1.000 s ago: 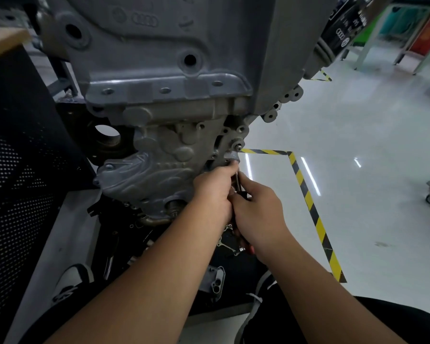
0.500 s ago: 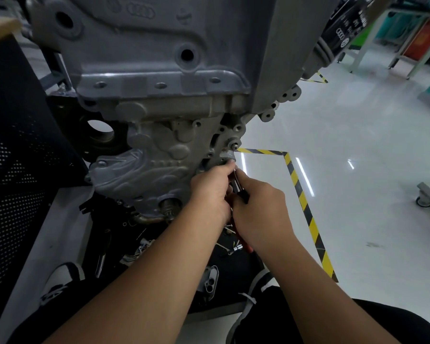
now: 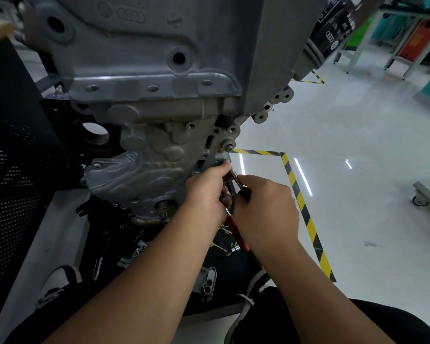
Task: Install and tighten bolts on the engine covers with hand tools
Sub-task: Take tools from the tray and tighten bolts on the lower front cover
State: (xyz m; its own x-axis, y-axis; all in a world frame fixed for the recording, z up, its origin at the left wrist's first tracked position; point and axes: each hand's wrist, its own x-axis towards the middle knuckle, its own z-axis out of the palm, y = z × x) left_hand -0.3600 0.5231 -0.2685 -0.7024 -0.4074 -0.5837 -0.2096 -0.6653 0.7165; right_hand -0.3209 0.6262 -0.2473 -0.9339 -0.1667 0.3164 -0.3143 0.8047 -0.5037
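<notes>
We judge tightening underway: left hand [image 3: 209, 192] pinches the driver tip at the grey cast-aluminium engine cover [image 3: 144, 170], frame centre; right hand [image 3: 266, 207] grips the black-handled driver [image 3: 241, 187]. Next: turn, keeping it seated

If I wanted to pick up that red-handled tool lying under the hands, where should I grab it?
Probably by the red handle, coming from the floor side on the right: it is the long bare part, while its upper end is hidden behind the left hand and right hand.
</notes>
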